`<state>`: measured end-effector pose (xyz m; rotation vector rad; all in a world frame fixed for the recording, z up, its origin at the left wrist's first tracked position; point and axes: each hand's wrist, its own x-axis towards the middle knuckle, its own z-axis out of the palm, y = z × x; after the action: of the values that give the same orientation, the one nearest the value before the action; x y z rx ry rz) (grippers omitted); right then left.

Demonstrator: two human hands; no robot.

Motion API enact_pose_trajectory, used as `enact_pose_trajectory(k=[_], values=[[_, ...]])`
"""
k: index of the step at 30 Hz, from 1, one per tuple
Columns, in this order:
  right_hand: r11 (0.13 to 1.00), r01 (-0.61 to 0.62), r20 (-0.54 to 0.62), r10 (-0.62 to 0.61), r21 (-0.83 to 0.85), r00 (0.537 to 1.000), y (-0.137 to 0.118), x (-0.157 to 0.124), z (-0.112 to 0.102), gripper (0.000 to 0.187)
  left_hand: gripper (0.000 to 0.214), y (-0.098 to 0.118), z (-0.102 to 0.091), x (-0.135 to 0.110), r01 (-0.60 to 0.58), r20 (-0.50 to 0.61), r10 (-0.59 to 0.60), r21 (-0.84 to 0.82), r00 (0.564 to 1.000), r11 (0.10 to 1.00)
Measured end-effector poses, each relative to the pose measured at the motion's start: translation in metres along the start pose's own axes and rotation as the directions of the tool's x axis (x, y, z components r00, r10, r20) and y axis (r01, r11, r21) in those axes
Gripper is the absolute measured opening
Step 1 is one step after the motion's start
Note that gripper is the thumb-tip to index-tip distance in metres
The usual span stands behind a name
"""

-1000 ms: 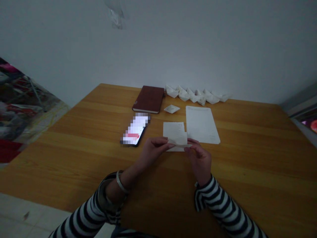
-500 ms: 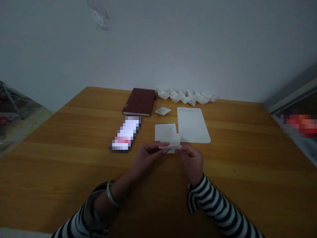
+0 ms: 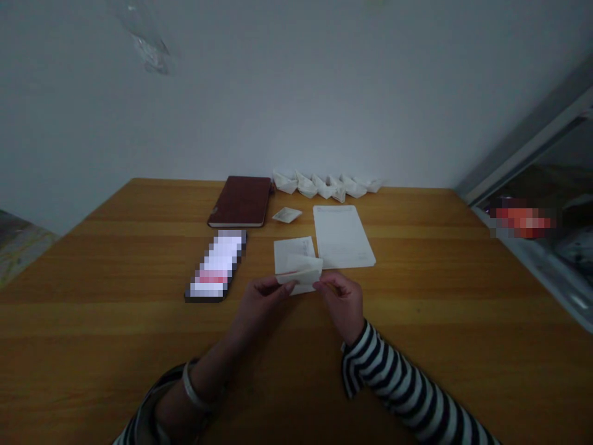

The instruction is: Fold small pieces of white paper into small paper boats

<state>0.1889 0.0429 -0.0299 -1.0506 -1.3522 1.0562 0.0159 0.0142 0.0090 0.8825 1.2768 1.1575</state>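
Note:
Between my two hands is a small folded piece of white paper (image 3: 303, 271), raised a little over the table. My left hand (image 3: 263, 301) pinches its left end between thumb and fingers. At the right end, the thumb and fingers of my right hand (image 3: 341, 301) are closed on it. Behind and partly beneath it lies another white sheet (image 3: 291, 248), with faint print near its top. A stack of blank-looking paper (image 3: 344, 238) rests just beyond, to the right. Farther back sits a flat, diamond-shaped folded paper (image 3: 287, 215).
Several white paper boats (image 3: 324, 186) stand in a row along the wall at the table's back. A dark red notebook (image 3: 241, 203) lies left of them. Nearer to me is a phone (image 3: 217, 264) with its screen lit. The wooden table (image 3: 440, 346) meets the wall behind.
The folded paper has tilted, so more of its front face shows. Both hands keep their hold. My view has turned slightly to the right, shifting everything leftward in the picture.

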Motion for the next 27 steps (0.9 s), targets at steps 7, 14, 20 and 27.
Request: enact_pose_trajectory(k=[7,14,20,27], values=[[0.996,-0.061,0.062,0.057,0.063,0.996,-0.007,-0.008,0.006,0.019,0.087,-0.008,0.011,0.0,-0.03,-0.041,0.02,-0.257,0.999,0.966],[0.992,-0.068,0.057,0.063,0.107,0.996,-0.009,-0.007,0.006,0.018,0.044,-0.018,0.02,-0.001,0.037,0.071,-0.01,-0.389,0.997,0.921],[0.984,-0.107,0.092,0.095,0.143,0.991,-0.006,-0.009,0.007,0.021,0.024,-0.015,0.02,-0.004,-0.001,0.008,0.004,-0.37,1.0,0.929],[0.947,-0.15,0.065,0.137,0.284,0.988,-0.014,-0.011,0.011,0.024,0.023,-0.015,0.021,-0.006,0.001,-0.005,-0.003,-0.334,1.0,0.943]])
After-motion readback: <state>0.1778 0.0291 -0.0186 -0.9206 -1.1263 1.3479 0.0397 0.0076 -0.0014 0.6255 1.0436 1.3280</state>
